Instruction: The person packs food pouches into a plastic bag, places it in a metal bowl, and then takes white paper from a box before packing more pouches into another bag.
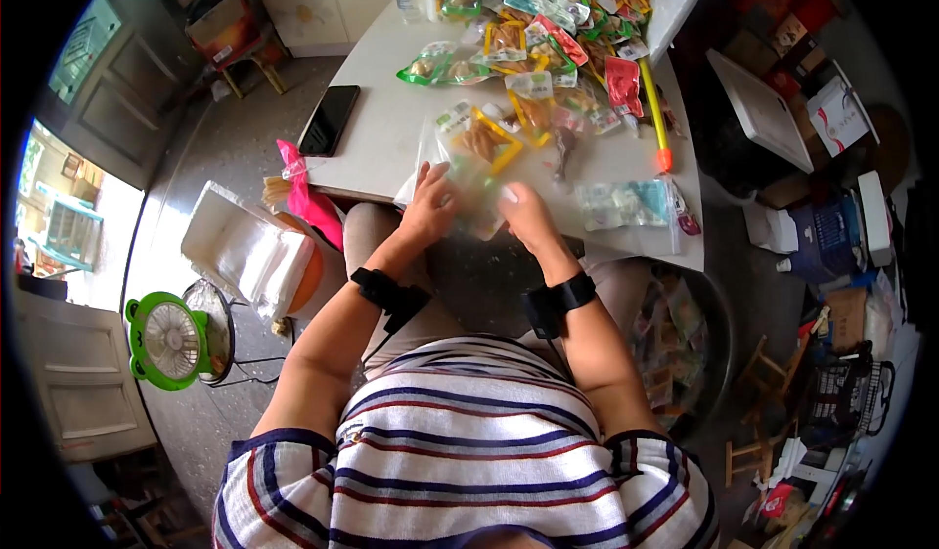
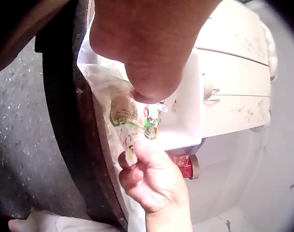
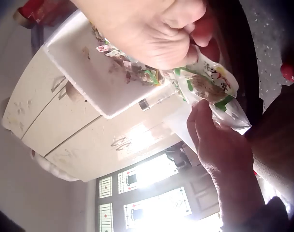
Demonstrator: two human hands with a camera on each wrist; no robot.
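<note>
In the head view my left hand (image 1: 428, 209) and right hand (image 1: 531, 219) face each other over the table's front edge. Between them hangs a blurred, clear and green food packet (image 1: 479, 205), overlapped by clear plastic. My right hand (image 2: 154, 181) pinches the packet's narrow end in the left wrist view. From the other side, my left hand (image 3: 224, 145) holds the edge of a clear plastic bag (image 3: 238, 116) around the packet (image 3: 207, 89), which shows brown contents and green edging. Just beyond lies a yellow-edged packet (image 1: 484, 141) on the table.
Many food packets (image 1: 533, 36) are heaped at the table's back beside a white foam box (image 1: 680, 6). A yellow stick (image 1: 652, 109), a blue-white packet (image 1: 626, 203) and a phone (image 1: 331, 119) lie on the table. A tub of packets (image 1: 670, 339) stands by my right leg.
</note>
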